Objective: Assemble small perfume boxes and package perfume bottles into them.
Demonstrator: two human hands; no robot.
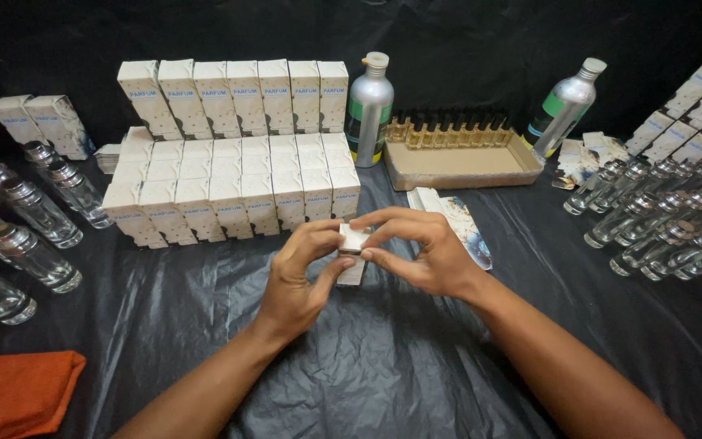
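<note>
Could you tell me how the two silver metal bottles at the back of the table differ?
The left silver bottle stands upright beside the stacked white boxes; the right silver bottle tilts against the cardboard tray. The left one's cap is cream, the right one's white. Both carry green labels.

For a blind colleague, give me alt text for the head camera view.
Both hands, left hand and right hand, hold a small white carton over black plastic sheeting. Behind stand rows of white cartons; empty glass bottles lie at both sides.

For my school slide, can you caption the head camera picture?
Two hands, left hand and right hand, hold a small white box before rows of boxes.
</note>
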